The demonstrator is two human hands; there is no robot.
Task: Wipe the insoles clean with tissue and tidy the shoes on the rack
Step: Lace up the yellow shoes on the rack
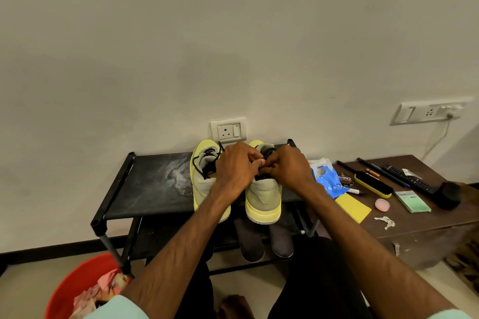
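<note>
At centre frame, my left hand [237,166] and right hand [286,167] are brought together, fingertips meeting, over the mouth of the right-of-frame shoe [263,199]. Fingers of both hands are curled and clamped on that shoe's lacing; my knuckles hide the exact pinch point. This yellow-and-grey shoe stands upright on the top shelf of the black rack [145,184], heel toward me and overhanging the front edge. Its partner, the left-of-frame shoe [202,176], stands just beside it, heel also toward me, with its loose black lace [199,167] lying across the tongue; my left forearm crosses its heel. White dusty smears mark the shelf surface left of the pair. On the lower shelf, below the shoes, two dark insoles [250,241] lie side by side, their ends projecting past the front edge. At lower left of frame a red bucket [75,282] holds crumpled tissue [103,290]. At right of frame a brown wooden table [427,228] stands next to the rack, carrying a blue plastic bag [326,179], a polish tin [344,179], a yellow-backed shoe brush [373,185], a yellow cloth [353,207], a pink lid [382,204], keys [385,222] and a remote control [407,177]. A wall socket [228,131] sits directly behind the shoes.
</note>
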